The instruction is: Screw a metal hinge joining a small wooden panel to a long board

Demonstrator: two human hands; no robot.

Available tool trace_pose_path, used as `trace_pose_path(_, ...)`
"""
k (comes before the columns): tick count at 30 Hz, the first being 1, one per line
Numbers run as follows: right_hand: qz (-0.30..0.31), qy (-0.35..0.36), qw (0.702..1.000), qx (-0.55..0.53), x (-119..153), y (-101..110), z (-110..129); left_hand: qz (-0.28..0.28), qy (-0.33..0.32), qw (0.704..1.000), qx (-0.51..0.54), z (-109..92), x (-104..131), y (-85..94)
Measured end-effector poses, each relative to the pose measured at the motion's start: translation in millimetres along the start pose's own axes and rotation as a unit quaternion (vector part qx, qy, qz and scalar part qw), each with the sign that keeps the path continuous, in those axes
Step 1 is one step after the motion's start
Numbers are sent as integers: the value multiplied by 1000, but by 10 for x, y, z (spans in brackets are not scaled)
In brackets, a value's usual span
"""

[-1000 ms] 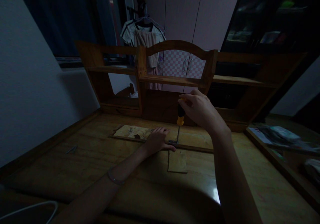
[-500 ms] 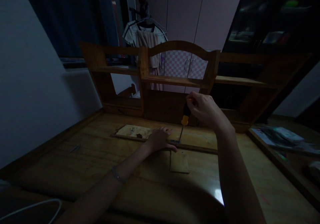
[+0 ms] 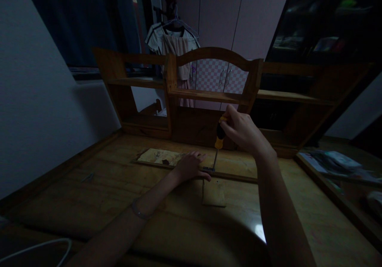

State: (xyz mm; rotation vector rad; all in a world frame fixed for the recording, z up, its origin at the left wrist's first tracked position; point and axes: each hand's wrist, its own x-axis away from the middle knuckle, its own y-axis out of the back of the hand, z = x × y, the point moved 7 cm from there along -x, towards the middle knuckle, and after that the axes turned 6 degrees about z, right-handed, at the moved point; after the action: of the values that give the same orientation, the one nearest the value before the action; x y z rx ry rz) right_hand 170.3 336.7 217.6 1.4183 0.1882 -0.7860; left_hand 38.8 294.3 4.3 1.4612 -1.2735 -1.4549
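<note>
My right hand [image 3: 238,125] is closed around the top of a screwdriver [image 3: 219,135] with a black and yellow handle. The shaft points down, slightly tilted, and its tip meets the right end of a small dark metal plate [image 3: 208,168]. That plate lies on a long narrow wooden board [image 3: 235,169]. My left hand [image 3: 191,166] lies spread on the same board, left of the plate, thumb and fingers apart. Just in front of the board is a small square piece of wood [image 3: 214,193]. The screw, if one is under the tip, is too small to make out.
A wooden shelf unit [image 3: 205,96] stands along the back of the wooden desktop [image 3: 119,195]. Small thin items [image 3: 88,177] lie at the left. Papers and packets [image 3: 337,165] are stacked at the right, beyond a raised edge. A white cable [image 3: 53,241] curves at the lower left.
My right hand and the screwdriver handle have shifted slightly left, and the hand has turned a little. The tip stays at the metal plate. My left hand has stayed in place.
</note>
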Motion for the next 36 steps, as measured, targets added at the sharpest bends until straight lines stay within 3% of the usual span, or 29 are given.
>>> trace_pose_path(8, -23, -37, 998, 37, 8, 1, -57, -2, 9, 1000, 6, 18, 2, -9)
trace_pose_path(26, -7, 0, 1000, 8, 23, 90, -15, 11, 5, 1000, 16, 44, -3, -47)
trace_pose_path(36, -11, -14, 999, 29, 18, 73, -21, 0, 8, 1000, 12, 16, 8, -22)
